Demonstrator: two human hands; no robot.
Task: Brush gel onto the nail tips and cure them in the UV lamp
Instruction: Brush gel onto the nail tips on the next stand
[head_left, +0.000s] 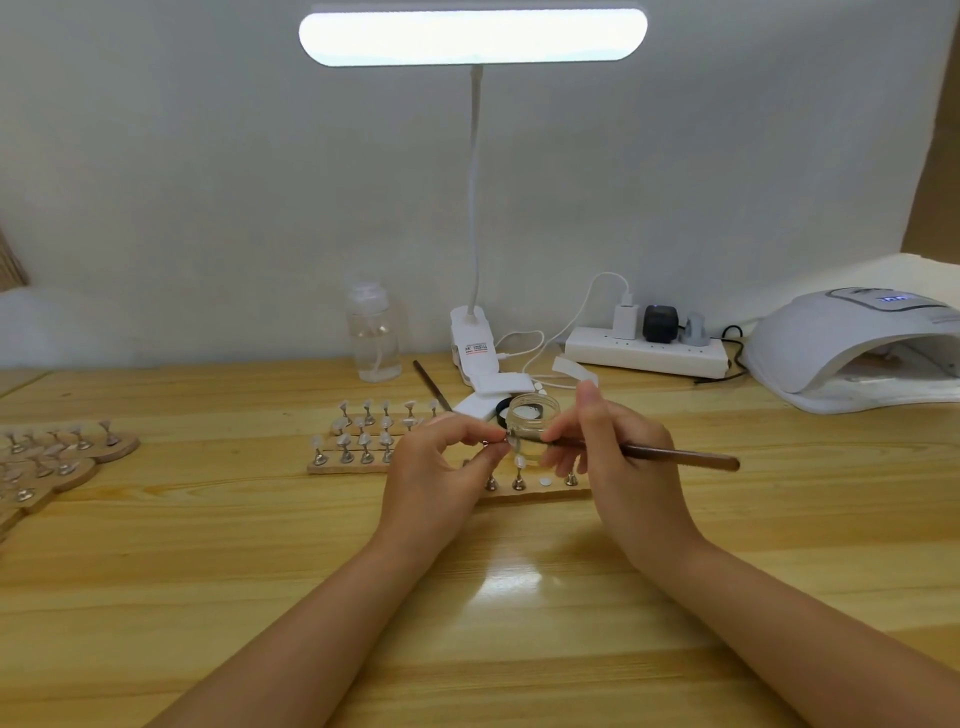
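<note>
My left hand (441, 467) pinches a small metal nail-tip stand (496, 442) with a clear nail tip on it, lifted above the table. My right hand (613, 447) grips a brown gel brush (680, 457), whose bristle end meets the held tip. Just behind the fingers stands an open clear gel jar (530, 415). Under the hands lies a wooden holder strip (540, 491) with a few metal stands. Two more strips of nail tips (363, 441) sit to the left. The white UV lamp (852, 348) stands at the far right, its display lit.
A desk lamp (472, 36) shines overhead from its clip base (470, 338). A clear pump bottle (373, 332), a power strip (647, 353) with plugs, white pads (498, 389) and a spare brush (431, 384) sit at the back. More tip holders (57, 457) lie far left.
</note>
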